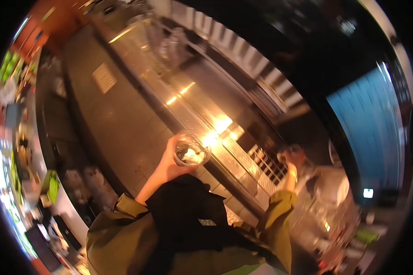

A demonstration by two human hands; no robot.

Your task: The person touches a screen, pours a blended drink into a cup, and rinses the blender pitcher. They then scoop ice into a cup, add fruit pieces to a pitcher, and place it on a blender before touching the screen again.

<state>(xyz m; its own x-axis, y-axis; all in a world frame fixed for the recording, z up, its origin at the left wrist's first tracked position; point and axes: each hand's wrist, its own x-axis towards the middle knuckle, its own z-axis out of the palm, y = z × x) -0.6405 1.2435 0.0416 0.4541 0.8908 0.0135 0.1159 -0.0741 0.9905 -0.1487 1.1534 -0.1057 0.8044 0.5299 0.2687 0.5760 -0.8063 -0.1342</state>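
Observation:
My left hand [171, 160] is wrapped round a clear plastic cup [192, 155], held out over the floor beside the metal counter. The cup is seen from above, with something white and something dark inside. My right hand [295, 158] reaches over the counter, just past a dark slotted grate [270, 166]. Its fingers are blurred, and something clear seems to be by them, so I cannot make out whether it holds anything.
The metal counter [188, 103] runs diagonally, with clear containers [174, 43] at its far end. A blue lit screen [367, 123] is at the right. Behind the tiled floor [110, 114], another counter with a green box [52, 185] stands at the left. Cluttered items lie at lower right.

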